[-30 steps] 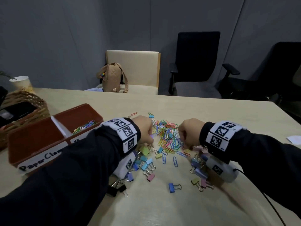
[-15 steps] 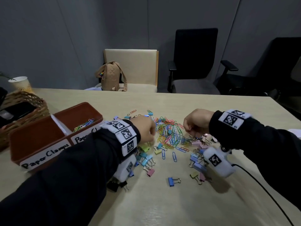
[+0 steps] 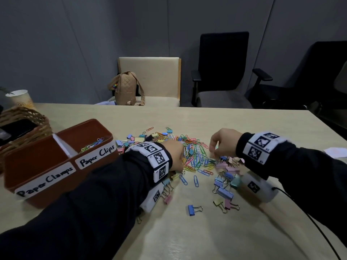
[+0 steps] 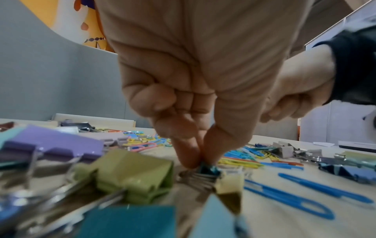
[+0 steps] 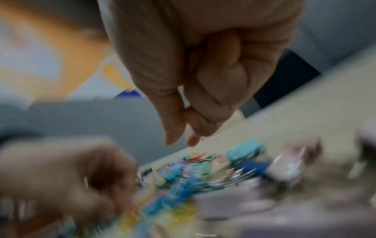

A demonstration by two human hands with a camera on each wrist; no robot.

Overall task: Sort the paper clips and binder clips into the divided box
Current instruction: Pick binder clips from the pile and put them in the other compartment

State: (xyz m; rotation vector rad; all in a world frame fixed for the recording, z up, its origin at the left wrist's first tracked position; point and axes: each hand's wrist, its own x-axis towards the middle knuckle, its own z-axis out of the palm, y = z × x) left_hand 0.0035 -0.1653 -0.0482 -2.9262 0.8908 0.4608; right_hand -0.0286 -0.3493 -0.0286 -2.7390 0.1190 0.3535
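A heap of coloured paper clips [image 3: 194,153] lies mid-table, ringed by pastel binder clips [image 3: 224,192]. The red-brown divided box [image 3: 84,176] stands at the left; its "Paper Clips" half holds several clips [image 3: 92,146]. My left hand [image 3: 180,169] is down at the heap's left edge. In the left wrist view its thumb and forefinger [image 4: 203,162] pinch a small teal binder clip [image 4: 210,168] on the table. My right hand [image 3: 213,151] hovers over the heap's right side with fingers curled. Its blurred wrist view shows nothing between the fingertips [image 5: 173,140].
A wicker basket [image 3: 24,121] and a paper cup [image 3: 20,99] sit behind the box. A white paper slip [image 3: 336,152] lies at the right edge and a black cable [image 3: 319,228] trails near me. Beyond the table are a beige chair with a backpack [image 3: 129,89] and black office chairs.
My right hand has lifted off the heap and now hangs above it. The left hand has dipped slightly at the heap's left edge and pinches a binder clip.
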